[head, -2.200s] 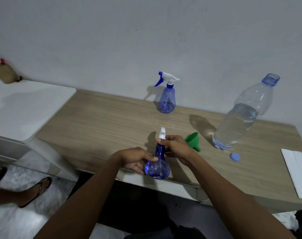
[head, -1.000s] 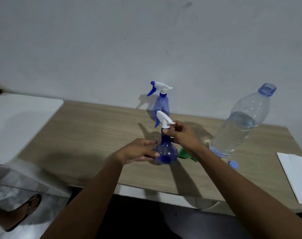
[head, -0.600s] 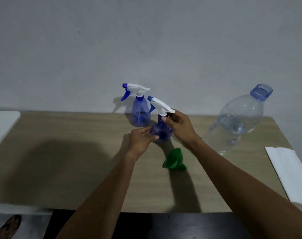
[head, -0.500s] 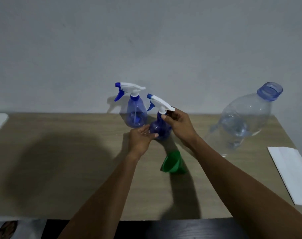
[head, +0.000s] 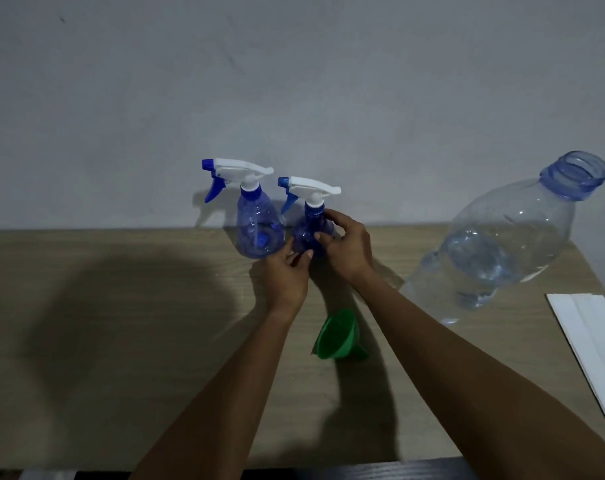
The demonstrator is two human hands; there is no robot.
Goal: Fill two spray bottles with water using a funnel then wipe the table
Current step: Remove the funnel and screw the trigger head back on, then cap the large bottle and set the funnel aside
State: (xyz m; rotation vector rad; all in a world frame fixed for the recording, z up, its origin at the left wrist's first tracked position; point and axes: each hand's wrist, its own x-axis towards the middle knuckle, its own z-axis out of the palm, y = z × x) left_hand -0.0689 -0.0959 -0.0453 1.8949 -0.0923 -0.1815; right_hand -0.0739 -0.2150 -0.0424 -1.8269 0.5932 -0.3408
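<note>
Two spray bottles, triggers fitted, stand close together at 12 o'clock on the tabletop [head: 121, 341], against the wall. My right hand [head: 346, 247] curls its fingers round the right spray bottle [head: 309, 223] while my left hand [head: 287, 275] pinches its base. This two-handed grip looks meant to seat it upright just beside the left spray bottle [head: 258, 230]. The green funnel [head: 339, 336] lies tipped on its side at 6 o'clock from my hands, probably because the filling is finished. The uncapped water bottle [head: 495, 247] stands part full at 3 o'clock. Folded white paper [head: 592, 341] waits at 4 o'clock, likely for the wipe.
</note>
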